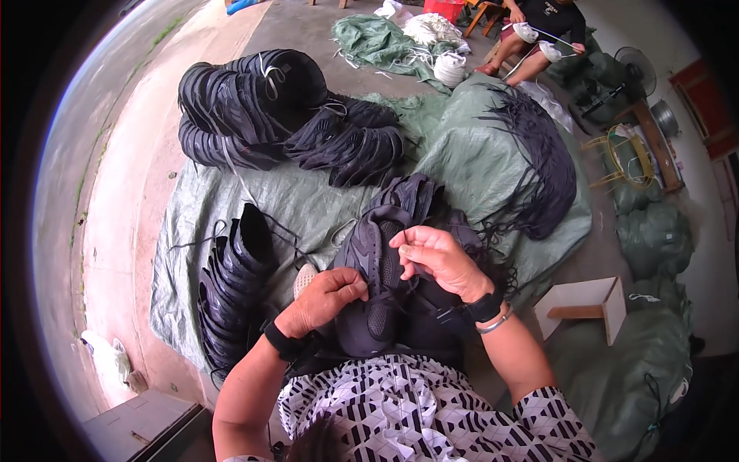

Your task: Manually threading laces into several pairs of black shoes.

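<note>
Grip: left hand (325, 299) pinches narrow at shoe's (356, 252) left edge; right hand (443, 260) pinches narrow above its right; contents, cannot tell | Shoe: between hands, long axis fore-aft, left nearer | Stack (231, 88): beyond shoe, leftward, on sheet (312, 204)

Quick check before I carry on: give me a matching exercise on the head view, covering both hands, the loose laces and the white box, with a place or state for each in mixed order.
Column one:
1. Left hand
2. Right hand
3. Loose dark laces
4. White box

Column two:
A. Spread in a thick bunch over the green sheet
B. Silver bangle at the wrist
C. Open, with a brown strip showing inside
D. Fingertips at the left side of the dark shoe

Pairs: 1-D, 2-B, 3-A, 4-C.
</note>
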### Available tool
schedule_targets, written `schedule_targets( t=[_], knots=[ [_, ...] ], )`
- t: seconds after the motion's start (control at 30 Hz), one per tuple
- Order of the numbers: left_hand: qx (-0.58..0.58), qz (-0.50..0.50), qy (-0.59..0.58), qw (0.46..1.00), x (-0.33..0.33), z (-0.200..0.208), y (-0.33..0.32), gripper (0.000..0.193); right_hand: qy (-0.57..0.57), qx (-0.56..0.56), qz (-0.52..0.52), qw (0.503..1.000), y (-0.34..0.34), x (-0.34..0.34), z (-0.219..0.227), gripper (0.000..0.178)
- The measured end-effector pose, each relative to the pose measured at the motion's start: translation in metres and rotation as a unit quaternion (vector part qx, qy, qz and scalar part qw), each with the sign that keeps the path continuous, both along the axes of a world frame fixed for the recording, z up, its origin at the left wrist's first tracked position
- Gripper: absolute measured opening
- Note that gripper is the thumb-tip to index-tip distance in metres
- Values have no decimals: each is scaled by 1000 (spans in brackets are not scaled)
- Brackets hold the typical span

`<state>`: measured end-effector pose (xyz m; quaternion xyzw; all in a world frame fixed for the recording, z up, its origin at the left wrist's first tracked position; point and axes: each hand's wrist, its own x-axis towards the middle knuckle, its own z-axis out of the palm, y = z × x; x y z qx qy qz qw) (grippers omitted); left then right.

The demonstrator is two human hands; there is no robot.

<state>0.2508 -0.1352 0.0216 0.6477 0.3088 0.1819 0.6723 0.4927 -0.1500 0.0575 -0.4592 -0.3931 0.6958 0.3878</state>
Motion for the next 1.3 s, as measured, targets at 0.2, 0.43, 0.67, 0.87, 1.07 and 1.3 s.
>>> schedule_targets(
  t=[0.2,0.43,0.67,0.87,1.07,1.3],
  knots=[
    [-38,56,35,997,5,-3,-7,22,-82,-12,15,996,3,-9,4,18],
    [-93,111,53,988,8,8,-4,23,-106,51,19,993,8,-9,-13,20],
    [409,100,222,880,31,38,3,10,-168,131,19,977,6,-13,-8,16],
    [552,-27,222,803,21,54,29,28,-160,179,-16,971,-5,-17,-21,14],
    [532,-205,188,800,32,73,63,50,-191,258,-41,946,-13,-18,-21,11],
    [535,-336,157,759,39,71,81,40,-221,188,-91,953,-22,-9,-18,12]
  ],
)
